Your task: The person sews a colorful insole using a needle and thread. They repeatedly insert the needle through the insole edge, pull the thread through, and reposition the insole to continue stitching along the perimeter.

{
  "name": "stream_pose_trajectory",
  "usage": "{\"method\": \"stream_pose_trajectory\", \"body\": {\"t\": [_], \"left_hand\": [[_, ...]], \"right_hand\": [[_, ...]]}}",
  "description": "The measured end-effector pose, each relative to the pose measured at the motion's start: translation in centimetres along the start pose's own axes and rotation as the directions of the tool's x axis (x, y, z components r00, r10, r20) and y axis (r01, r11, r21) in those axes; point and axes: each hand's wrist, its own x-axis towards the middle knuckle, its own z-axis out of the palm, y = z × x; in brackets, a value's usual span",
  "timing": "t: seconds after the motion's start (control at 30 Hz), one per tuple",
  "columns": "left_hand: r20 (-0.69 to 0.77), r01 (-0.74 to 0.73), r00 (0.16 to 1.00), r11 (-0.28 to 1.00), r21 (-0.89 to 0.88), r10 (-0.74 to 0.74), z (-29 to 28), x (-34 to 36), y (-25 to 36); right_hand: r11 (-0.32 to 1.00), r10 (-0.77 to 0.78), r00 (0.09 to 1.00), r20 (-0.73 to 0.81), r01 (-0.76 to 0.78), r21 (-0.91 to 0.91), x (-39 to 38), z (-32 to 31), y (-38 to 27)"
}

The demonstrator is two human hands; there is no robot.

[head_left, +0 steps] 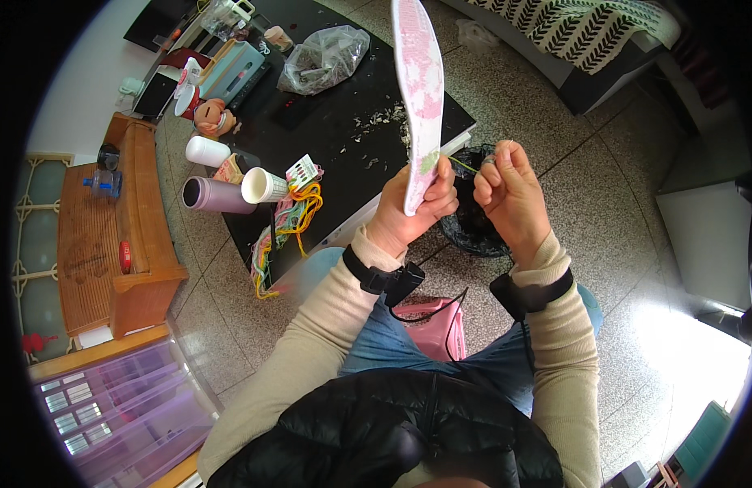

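My left hand (408,213) grips the lower end of a long white insole with a pink stitched pattern (418,89), held upright on edge. My right hand (510,191) is closed just to the right of it, pinching a thin yellow-green thread (464,163) that runs from the insole's edge to my fingers. Any needle is too small to make out. Both wrists wear black straps with small devices.
A black low table (327,138) holds a bundle of coloured threads (291,220), a purple flask (213,196), a paper cup (262,185), a clear plastic bag (323,57) and scattered scraps. A black bin bag (473,220) sits on the floor below my hands; a wooden bench (116,228) stands at left.
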Motion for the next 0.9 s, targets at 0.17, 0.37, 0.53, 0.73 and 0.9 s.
{"method": "stream_pose_trajectory", "body": {"t": [0.17, 0.37, 0.53, 0.73, 0.9], "left_hand": [[0.009, 0.0, 1.0, 0.998, -0.062, 0.001, 0.2, -0.2, 0.8], [0.076, 0.058, 0.996, 0.998, -0.037, -0.055, 0.4, 0.0, 0.2], [0.053, 0.111, 0.993, 0.993, -0.037, -0.109, 0.6, -0.1, 0.2], [0.046, 0.128, 0.991, 0.991, -0.043, -0.126, 0.6, -0.3, -0.1], [0.074, 0.144, 0.987, 0.988, -0.056, -0.139, 0.3, -0.4, -0.1]], "right_hand": [[0.981, -0.177, 0.958, -0.225, 0.153, -0.12, 0.4, -0.1, -1.5], [0.854, -0.246, 0.968, -0.053, 0.19, -0.485, -0.4, 1.6, -0.3], [0.527, -0.33, 0.933, 0.147, 0.311, -0.791, -0.6, 2.7, 0.5], [0.148, -0.424, 0.86, 0.284, 0.375, -0.915, -1.0, 3.5, 0.7], [0.058, -0.417, 0.854, 0.311, 0.366, -0.929, -1.2, 3.9, 0.4]]}}
